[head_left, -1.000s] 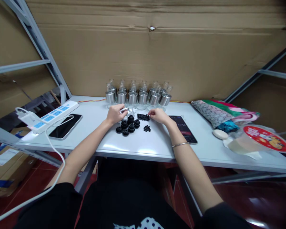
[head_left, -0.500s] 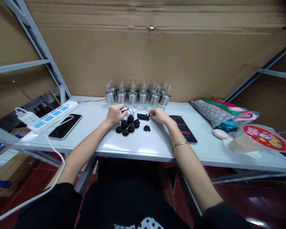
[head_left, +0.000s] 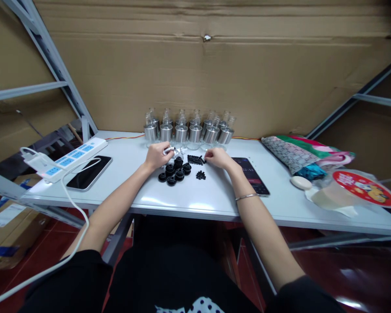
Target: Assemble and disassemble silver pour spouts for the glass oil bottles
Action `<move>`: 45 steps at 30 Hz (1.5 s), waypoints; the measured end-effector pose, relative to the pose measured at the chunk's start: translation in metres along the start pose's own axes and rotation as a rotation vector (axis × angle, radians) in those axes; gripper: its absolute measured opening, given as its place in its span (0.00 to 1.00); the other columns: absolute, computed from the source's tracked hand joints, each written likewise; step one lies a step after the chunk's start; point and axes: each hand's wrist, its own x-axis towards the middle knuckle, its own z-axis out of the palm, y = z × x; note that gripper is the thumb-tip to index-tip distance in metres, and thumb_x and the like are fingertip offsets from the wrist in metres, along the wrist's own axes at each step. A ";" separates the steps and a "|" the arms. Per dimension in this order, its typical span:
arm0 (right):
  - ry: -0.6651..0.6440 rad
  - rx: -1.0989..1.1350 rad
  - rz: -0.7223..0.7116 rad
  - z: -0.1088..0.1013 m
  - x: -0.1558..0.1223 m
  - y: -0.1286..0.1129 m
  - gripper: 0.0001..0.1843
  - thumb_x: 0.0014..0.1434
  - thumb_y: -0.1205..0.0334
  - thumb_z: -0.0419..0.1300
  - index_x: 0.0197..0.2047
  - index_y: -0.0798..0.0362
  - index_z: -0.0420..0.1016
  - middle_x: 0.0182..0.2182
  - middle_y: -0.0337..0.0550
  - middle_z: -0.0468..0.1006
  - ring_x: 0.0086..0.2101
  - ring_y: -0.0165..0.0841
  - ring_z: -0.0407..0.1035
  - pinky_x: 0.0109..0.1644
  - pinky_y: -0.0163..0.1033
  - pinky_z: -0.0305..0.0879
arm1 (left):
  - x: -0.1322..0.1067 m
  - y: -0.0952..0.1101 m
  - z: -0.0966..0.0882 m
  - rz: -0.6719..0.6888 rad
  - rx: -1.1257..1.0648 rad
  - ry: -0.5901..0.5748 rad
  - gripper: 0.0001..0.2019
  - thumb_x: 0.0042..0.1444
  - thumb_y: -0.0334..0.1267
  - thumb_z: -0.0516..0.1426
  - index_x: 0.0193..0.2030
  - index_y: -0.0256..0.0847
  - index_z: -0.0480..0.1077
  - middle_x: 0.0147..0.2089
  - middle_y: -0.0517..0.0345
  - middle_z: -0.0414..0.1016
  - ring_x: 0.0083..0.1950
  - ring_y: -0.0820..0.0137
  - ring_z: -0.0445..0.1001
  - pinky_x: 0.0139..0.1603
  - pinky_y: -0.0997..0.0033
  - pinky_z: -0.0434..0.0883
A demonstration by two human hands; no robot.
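Note:
My left hand (head_left: 156, 155) is closed around a small white and silver cylindrical piece (head_left: 168, 150), whose end sticks out past the fingers. Beside it on the table lie several clear and silvery small parts (head_left: 179, 153), partly hidden by the hand. My right hand (head_left: 217, 157) pinches a small black piece (head_left: 204, 160) at the right end of a group of black tube-like parts (head_left: 194, 159). Between the hands and nearer to me sit several round, ribbed black caps (head_left: 178, 174). A cluster of tiny black pieces (head_left: 200, 175) lies to their right.
Glass bottles with silver metal sleeves (head_left: 181, 134) stand in rows at the back. A phone showing a timer (head_left: 252, 176) lies right of my right hand. To the left are a power strip (head_left: 74, 156) and another phone (head_left: 90, 173); at right, a patterned bag (head_left: 283, 152) and a lidded cup (head_left: 355, 191).
My right hand has shifted very slightly to the right, and the black piece at its fingertips now shows at a different tilt. My left hand stays where it was.

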 end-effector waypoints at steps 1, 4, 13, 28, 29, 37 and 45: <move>0.001 0.002 -0.003 0.000 0.000 0.001 0.08 0.54 0.69 0.59 0.37 0.57 0.80 0.34 0.46 0.81 0.35 0.32 0.73 0.39 0.31 0.62 | 0.000 0.000 0.000 0.001 -0.001 0.001 0.11 0.48 0.38 0.51 0.21 0.41 0.51 0.19 0.63 0.57 0.22 0.73 0.58 0.27 0.72 0.55; 0.000 0.014 -0.014 0.000 0.001 0.001 0.09 0.54 0.71 0.59 0.37 0.57 0.79 0.33 0.45 0.81 0.34 0.31 0.73 0.39 0.31 0.63 | 0.000 0.000 0.000 -0.018 0.002 -0.015 0.11 0.48 0.38 0.51 0.21 0.41 0.50 0.19 0.63 0.56 0.23 0.73 0.58 0.27 0.72 0.55; -0.017 0.079 -0.071 0.000 0.000 -0.005 0.09 0.53 0.72 0.60 0.38 0.56 0.79 0.32 0.42 0.81 0.32 0.29 0.72 0.39 0.30 0.64 | 0.000 0.002 -0.001 -0.029 -0.008 -0.020 0.12 0.48 0.39 0.51 0.21 0.42 0.50 0.19 0.62 0.56 0.23 0.73 0.58 0.27 0.72 0.55; -0.002 0.050 -0.073 0.003 0.001 -0.005 0.09 0.57 0.67 0.58 0.38 0.56 0.80 0.31 0.43 0.80 0.32 0.31 0.70 0.38 0.32 0.61 | 0.000 0.002 -0.001 -0.021 -0.006 -0.016 0.12 0.49 0.39 0.50 0.21 0.41 0.50 0.19 0.63 0.56 0.23 0.73 0.57 0.27 0.72 0.55; -0.002 0.048 -0.071 0.003 0.001 -0.006 0.09 0.57 0.67 0.58 0.38 0.56 0.80 0.31 0.43 0.80 0.32 0.31 0.70 0.38 0.32 0.61 | 0.000 0.002 -0.001 -0.018 -0.007 -0.014 0.11 0.49 0.39 0.50 0.21 0.41 0.50 0.19 0.62 0.56 0.23 0.73 0.57 0.27 0.72 0.55; 0.001 0.046 -0.072 0.004 0.002 -0.006 0.09 0.56 0.67 0.58 0.37 0.55 0.79 0.31 0.43 0.80 0.32 0.31 0.71 0.38 0.32 0.62 | 0.000 0.002 -0.001 -0.025 -0.002 -0.013 0.11 0.48 0.38 0.51 0.21 0.41 0.50 0.19 0.62 0.57 0.23 0.73 0.57 0.27 0.72 0.56; 0.001 0.042 -0.070 0.005 0.002 -0.006 0.08 0.55 0.66 0.59 0.37 0.55 0.79 0.31 0.42 0.80 0.32 0.31 0.71 0.38 0.32 0.62 | 0.001 0.002 -0.001 -0.035 0.002 -0.022 0.12 0.48 0.38 0.51 0.21 0.42 0.50 0.19 0.62 0.56 0.23 0.73 0.58 0.27 0.72 0.55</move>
